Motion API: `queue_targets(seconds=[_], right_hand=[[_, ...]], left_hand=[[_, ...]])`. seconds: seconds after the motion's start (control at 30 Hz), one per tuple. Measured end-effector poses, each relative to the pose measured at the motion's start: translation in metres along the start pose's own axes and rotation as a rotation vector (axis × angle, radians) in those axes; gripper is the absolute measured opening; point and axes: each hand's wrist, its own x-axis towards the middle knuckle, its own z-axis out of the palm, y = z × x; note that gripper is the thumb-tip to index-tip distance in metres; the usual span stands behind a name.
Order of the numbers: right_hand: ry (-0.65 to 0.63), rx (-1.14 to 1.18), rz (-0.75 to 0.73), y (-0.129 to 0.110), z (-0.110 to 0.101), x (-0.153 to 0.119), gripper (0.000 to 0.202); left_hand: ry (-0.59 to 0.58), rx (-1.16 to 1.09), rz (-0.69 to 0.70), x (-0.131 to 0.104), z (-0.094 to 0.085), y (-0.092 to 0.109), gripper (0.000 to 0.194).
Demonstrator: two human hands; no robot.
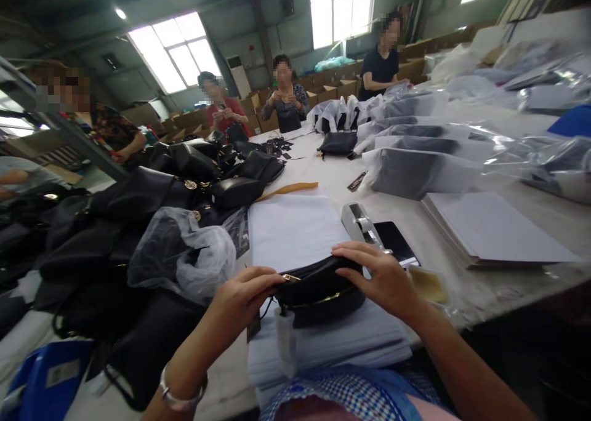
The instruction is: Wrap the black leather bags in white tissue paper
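Observation:
A small black handbag (318, 307) with gold zippers lies on a stack of white paper (295, 230) right in front of me. My left hand (252, 292) pinches the bag's top left corner, by a gold zipper pull (290, 278). At the opposite end, my right hand (376, 273) grips the top edge between thumb and fingers. A white wrapped strip (285, 341) and a dark tag (253, 327) hang at the bag's left side. Just beyond my right hand stand a tape dispenser (360, 224) and a dark phone-like device (394, 242).
Many black bags (133, 199) are heaped on the left, with crumpled clear plastic (184, 255) on them. Bags in white wrapping (406, 168) stand in rows at right, behind stacked white boards (498, 224). A blue container (46, 378) sits lower left. Several co-workers (286, 104) are across the table.

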Motion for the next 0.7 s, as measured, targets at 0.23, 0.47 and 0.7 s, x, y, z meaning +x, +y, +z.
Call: queue_targets(seconds=[0.23, 0.47, 0.7], right_hand=[[-0.003, -0.122, -0.197, -0.002, 0.016, 0.009, 0.025], [-0.076, -0.209, -0.309, -0.015, 0.024, 0.019, 0.022], [-0.068, -0.225, -0.32, -0.02, 0.032, 0.022, 0.018]], left_hand=[[-0.126, -0.042, 0.043, -0.001, -0.01, -0.01, 0.028], [-0.074, 0.041, 0.093, -0.001, -0.005, -0.02, 0.019], [0.23, 0.011, -0.161, -0.011, 0.023, -0.015, 0.01]])
